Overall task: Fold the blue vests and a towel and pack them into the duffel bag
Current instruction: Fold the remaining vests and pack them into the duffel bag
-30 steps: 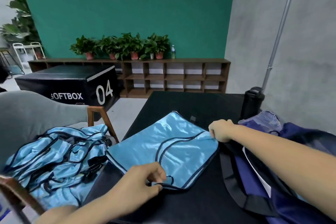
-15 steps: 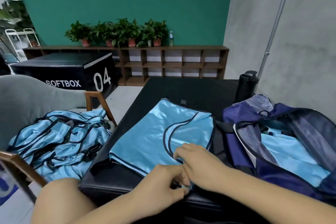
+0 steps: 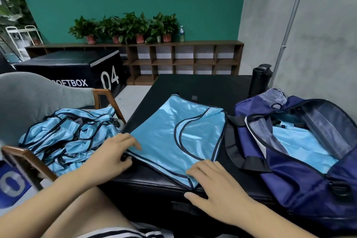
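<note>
Left hand [image 3: 108, 158] and right hand [image 3: 216, 187], grips open, press flat on the folded vest [image 3: 173, 137] on the counter [image 3: 193, 85] beside the duffel bag [image 3: 289, 176].

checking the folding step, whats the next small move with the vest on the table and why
Probably grip both near corners and fold the vest over: it lies flat and spread on the table, left hand and right hand rest open on those corners, duffel bag open beside it.
</note>
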Tool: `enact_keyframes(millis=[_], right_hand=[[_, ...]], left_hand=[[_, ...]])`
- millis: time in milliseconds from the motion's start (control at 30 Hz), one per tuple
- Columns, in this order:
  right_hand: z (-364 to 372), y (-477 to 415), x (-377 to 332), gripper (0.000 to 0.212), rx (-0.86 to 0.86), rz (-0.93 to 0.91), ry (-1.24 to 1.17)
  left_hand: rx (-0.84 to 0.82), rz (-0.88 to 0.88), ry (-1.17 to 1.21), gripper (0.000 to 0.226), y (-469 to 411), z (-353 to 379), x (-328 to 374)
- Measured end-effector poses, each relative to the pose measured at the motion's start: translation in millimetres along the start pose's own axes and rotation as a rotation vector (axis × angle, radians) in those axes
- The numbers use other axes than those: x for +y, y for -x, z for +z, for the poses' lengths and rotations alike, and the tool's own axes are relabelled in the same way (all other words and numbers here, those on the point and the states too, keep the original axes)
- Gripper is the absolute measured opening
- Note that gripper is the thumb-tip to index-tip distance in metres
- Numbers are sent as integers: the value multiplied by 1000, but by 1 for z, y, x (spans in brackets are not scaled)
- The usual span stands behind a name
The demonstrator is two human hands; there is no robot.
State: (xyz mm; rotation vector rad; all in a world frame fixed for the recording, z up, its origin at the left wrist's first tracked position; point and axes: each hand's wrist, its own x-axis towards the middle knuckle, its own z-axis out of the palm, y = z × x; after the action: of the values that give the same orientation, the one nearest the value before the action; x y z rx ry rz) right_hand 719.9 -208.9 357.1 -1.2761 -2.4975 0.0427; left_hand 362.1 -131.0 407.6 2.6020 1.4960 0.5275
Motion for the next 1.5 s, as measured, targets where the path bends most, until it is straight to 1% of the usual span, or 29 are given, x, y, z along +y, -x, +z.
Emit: enact_keyframes(millis=[67, 133, 267, 400, 500, 633, 700, 767, 833, 867, 933, 1000, 1133, 1200, 1300, 1400, 1500], right_hand=[[3, 1, -1, 36, 3, -9, 6], [5, 2, 1, 29, 7, -16, 7], [6, 2, 7, 18, 38, -15, 0], [5, 4, 15, 26, 46, -29, 29], [0, 6, 24, 27, 5, -25, 63], [-8, 13, 39, 34, -41, 19, 106], [-16, 14, 45, 39, -96, 54, 116], [-26, 11, 47, 45, -182, 64, 124], [-38, -1, 45, 56, -258, 51, 163], [-44, -10, 44, 60, -285, 47, 176], [-55, -31, 41, 59, -289, 49, 191], [-61, -55, 38, 53, -264, 69, 192], [-51, -113, 45, 41, -268, 182, 119], [-36, -144, 53, 38, -271, 236, 74], [-16, -185, 57, 45, -250, 259, 35], [3, -222, 56, 47, -209, 251, 64], [19, -254, 52, 55, -249, 265, 127]], left_hand=[[-35, -18, -124, 49, 1, -1, -22], [-58, -17, -217, 51, 0, 3, -37], [-49, 26, -301, 40, -6, 16, -47], [-75, 45, -317, 27, -4, 14, -41], [-121, 50, -268, 21, 7, 11, -26], [-233, 74, -125, 13, 28, 8, 0], [-279, 76, -39, 10, 37, 6, 14], [-299, 68, 84, 13, 37, 3, 21], [-256, 38, 224, 19, 26, 2, 20], [-199, 26, 259, 21, 18, 2, 17], [-82, 8, 255, 20, -2, 5, 4], [-25, -15, 209, 19, -22, 12, -11], [-18, -87, 79, 20, -61, 34, -45], [-26, -119, 52, 28, -73, 45, -56], [4, -155, 64, 38, -79, 61, -65], [48, -176, 86, 39, -78, 72, -68], [60, -183, 107, 40, -77, 74, -68]])
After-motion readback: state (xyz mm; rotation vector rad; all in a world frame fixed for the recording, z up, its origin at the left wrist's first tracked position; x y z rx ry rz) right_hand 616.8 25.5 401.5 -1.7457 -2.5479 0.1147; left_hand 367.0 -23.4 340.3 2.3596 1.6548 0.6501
